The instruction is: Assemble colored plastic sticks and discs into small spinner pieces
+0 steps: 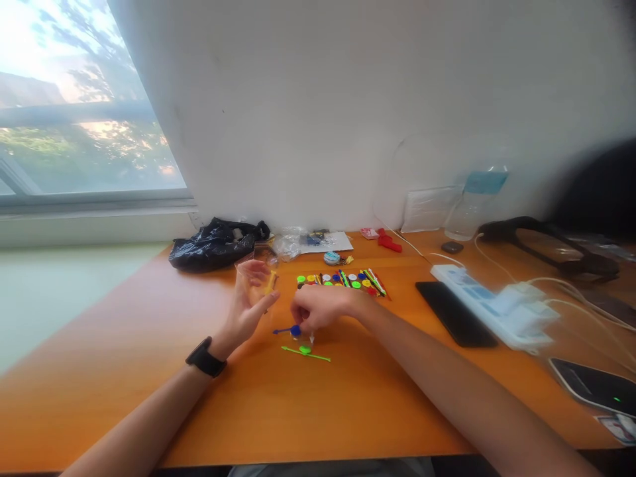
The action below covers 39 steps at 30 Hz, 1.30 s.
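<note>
My left hand (251, 298) is raised over the desk with its fingers curled. Between its thumb and fingers is a thin yellow plastic piece (271, 283), partly blurred. My right hand (320, 306) points downward with its fingers bent together, and their tips are hidden. Just below them are a blue disc with an arrow-shaped pointer (295, 330) and a small white arrow tip (312, 339). Nearer to me lies a green disc with a long green arrow (305, 351). Behind my right hand, several coloured discs and arrows (342, 279) lie in rows, partly covered by it.
On the wooden desk (238, 411), a black plastic bag (213, 244) sits at the back left. Clear wrapping (291, 244), a round tin (331, 258) and a red item (389, 241) lie behind. At right are a black phone (454, 313), a white power strip (489, 308) and cables.
</note>
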Tool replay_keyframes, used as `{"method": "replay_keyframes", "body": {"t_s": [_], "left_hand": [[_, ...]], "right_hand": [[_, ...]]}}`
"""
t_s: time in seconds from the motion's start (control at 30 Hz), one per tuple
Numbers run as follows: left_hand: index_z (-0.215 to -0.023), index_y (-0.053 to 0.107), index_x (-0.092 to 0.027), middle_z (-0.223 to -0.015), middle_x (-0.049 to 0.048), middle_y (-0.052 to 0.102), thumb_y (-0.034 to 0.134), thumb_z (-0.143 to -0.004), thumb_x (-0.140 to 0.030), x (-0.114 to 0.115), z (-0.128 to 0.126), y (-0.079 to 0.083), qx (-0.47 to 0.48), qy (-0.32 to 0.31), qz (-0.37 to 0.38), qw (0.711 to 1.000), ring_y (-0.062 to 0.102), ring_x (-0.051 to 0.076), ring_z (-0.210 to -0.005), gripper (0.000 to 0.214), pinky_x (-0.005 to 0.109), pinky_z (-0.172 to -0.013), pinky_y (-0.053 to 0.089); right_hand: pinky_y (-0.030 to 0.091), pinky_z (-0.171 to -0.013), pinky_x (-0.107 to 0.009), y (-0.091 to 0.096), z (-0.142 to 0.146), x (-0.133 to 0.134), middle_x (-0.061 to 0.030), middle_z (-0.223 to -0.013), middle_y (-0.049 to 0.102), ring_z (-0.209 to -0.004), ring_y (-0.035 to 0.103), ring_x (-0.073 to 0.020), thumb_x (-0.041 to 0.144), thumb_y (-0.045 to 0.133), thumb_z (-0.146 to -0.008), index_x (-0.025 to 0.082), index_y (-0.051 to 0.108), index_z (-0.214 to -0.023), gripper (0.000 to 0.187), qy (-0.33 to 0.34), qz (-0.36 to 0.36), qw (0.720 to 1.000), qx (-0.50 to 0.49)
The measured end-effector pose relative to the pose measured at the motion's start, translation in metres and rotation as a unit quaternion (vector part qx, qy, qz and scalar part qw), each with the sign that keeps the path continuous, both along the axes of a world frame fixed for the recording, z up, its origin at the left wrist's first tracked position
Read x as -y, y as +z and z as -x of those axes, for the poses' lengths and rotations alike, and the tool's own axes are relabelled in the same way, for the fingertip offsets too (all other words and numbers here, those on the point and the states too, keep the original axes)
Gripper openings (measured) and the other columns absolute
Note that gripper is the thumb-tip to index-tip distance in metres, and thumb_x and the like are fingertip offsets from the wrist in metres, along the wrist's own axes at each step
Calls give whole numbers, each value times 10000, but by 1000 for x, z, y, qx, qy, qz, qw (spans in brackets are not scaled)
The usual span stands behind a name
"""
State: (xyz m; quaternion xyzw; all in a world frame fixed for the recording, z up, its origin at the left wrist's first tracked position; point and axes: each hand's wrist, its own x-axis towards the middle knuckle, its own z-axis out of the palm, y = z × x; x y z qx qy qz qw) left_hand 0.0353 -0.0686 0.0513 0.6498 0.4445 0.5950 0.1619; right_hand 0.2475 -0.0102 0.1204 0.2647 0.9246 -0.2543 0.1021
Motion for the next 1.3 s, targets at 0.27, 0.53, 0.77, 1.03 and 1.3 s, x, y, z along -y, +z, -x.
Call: {"method": "replay_keyframes", "body": {"t_s": [0.27, 0.53, 0.77, 1.03, 1.3], "left_hand": [[-1226, 522, -289, -1166, 38, 557, 734, -869, -329, -6, 3, 6, 138, 15, 7, 990, 559, 224, -1080, 417, 342, -912, 476], [-1217, 527, -271, -1127, 33, 559, 712, -871, -289, -7, 3, 8, 140, 2, 18, 990, 554, 223, -1084, 392, 317, -888, 487], [-1324, 504, -248, -1167, 69, 582, 716, -941, -360, 16, -15, 10, -50, -117, 35, 991, 587, 232, -1005, 452, 368, -893, 507], [-1352, 476, -235, -1215, 103, 635, 667, -981, -393, 28, -27, 14, -125, -194, 66, 971, 626, 275, -1085, 446, 436, -980, 521], [-1412, 468, -224, -1303, 146, 648, 659, -989, -405, 31, -31, 19, -135, -237, 83, 959, 655, 315, -1131, 499, 454, -953, 554]], "right_hand": [[420, -610, -216, 11, -6, -3, -43, -970, 711, -722, 608, -124, 227, 661, -900, 167, 694, -966, 94, 37, -6, 991, -128], [444, -602, -216, 64, -31, 17, -20, -952, 699, -702, 624, -128, 171, 557, -976, 213, 618, -1072, 121, 47, 42, 979, -195], [376, -589, -217, 103, -56, 35, 17, -788, 601, -647, 507, -114, 235, 528, -1022, 186, 636, -1063, 125, 12, -45, 953, -298], [398, -509, -207, 112, -80, 31, -20, -811, 727, -589, 618, -117, 149, 601, -918, 167, 722, -999, 146, -51, -21, 986, -154], [432, -481, -195, 107, -75, 33, -17, -759, 732, -586, 659, -134, 131, 577, -902, 181, 688, -1005, 160, -79, 8, 987, -137]]}}
